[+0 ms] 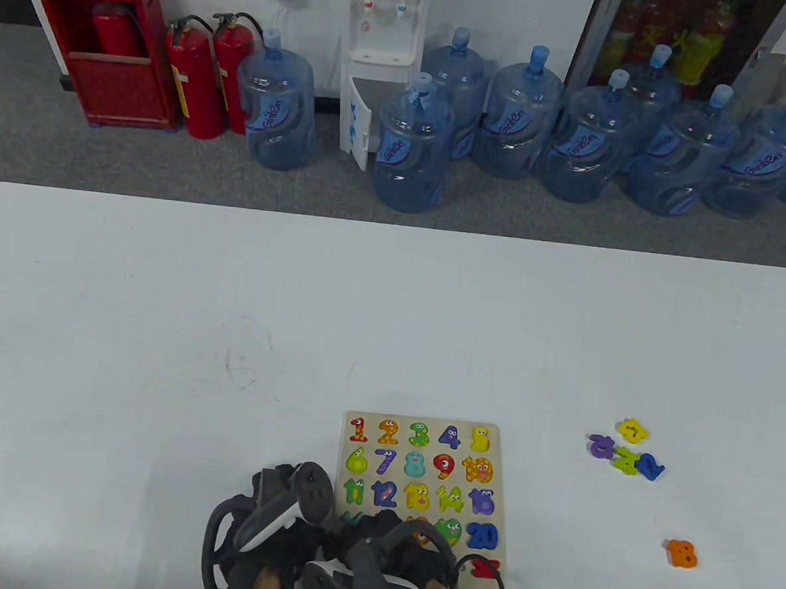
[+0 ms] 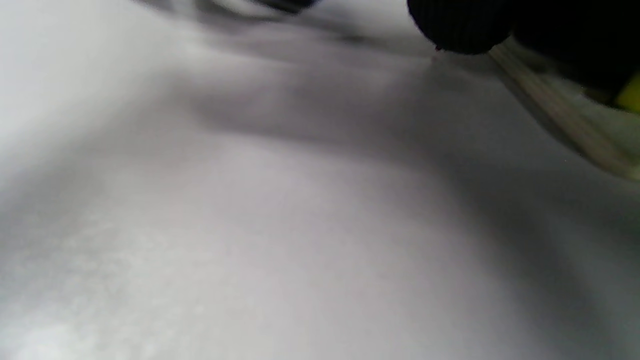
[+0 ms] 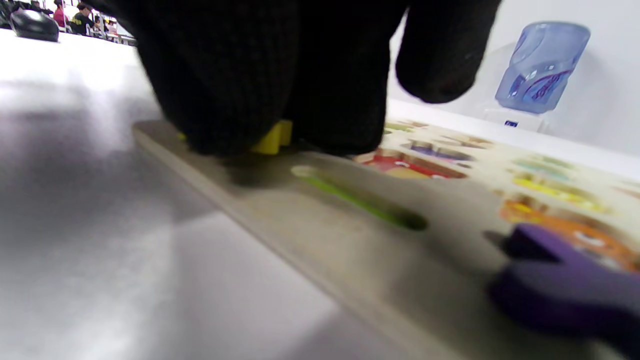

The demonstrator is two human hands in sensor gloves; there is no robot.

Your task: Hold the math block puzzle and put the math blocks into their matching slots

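Note:
The wooden number puzzle board lies flat near the table's front edge, with most slots filled by coloured number blocks. My left hand rests at the board's near left corner; in the left wrist view a gloved fingertip touches the table beside the board's edge. My right hand is over the board's bottom row. In the right wrist view its fingers press a yellow block down on the board. A purple block lies on the board near the camera.
Loose blocks lie on the table to the right: yellow, purple, green, blue and orange. A red piece sits at the board's near right corner. Water bottles stand on the floor beyond the table.

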